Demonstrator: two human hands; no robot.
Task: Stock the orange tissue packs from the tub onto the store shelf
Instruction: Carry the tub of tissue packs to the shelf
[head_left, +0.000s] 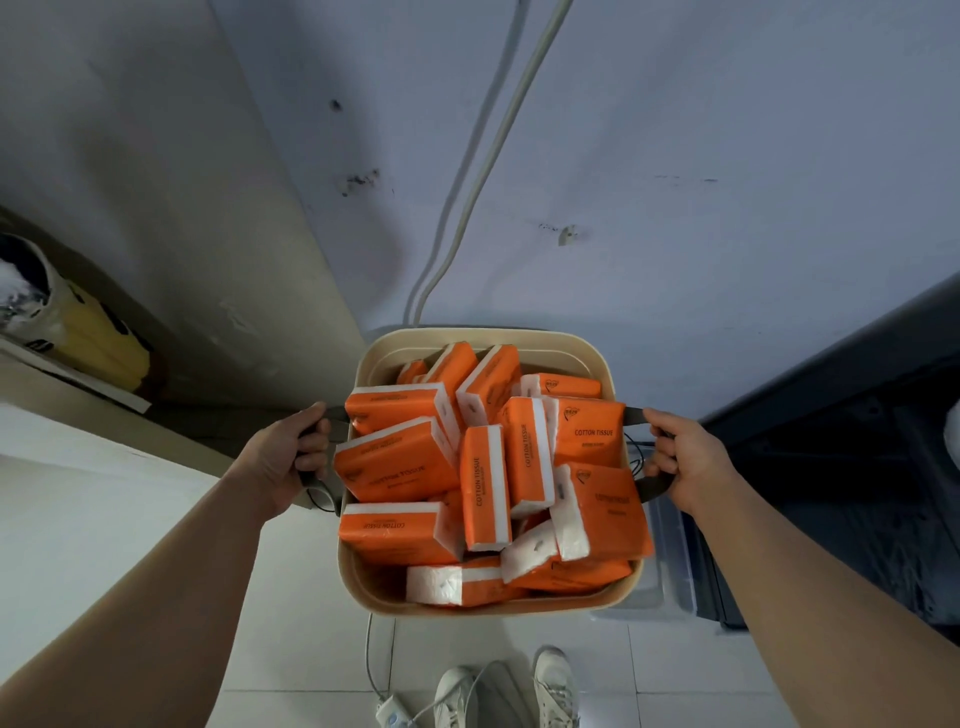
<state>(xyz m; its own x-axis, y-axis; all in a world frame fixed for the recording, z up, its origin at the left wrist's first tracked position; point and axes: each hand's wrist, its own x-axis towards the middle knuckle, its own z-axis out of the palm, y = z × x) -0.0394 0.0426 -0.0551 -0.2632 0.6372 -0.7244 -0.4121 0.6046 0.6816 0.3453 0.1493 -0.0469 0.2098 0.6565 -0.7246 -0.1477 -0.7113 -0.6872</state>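
Head view: left hand (291, 457) and right hand (685, 457) each curl fingers round a dark strap handle (652, 488) of the beige tub (493, 609), held between them. Orange tissue packs (395, 460) heap inside, jumbled, long axes pointing every way, equally near either hand; no store shelf visible.

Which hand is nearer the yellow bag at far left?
Left. The left hand grips the tub's left handle, right of and below the yellow bag. The right hand holds the opposite handle, the whole tub farther away.
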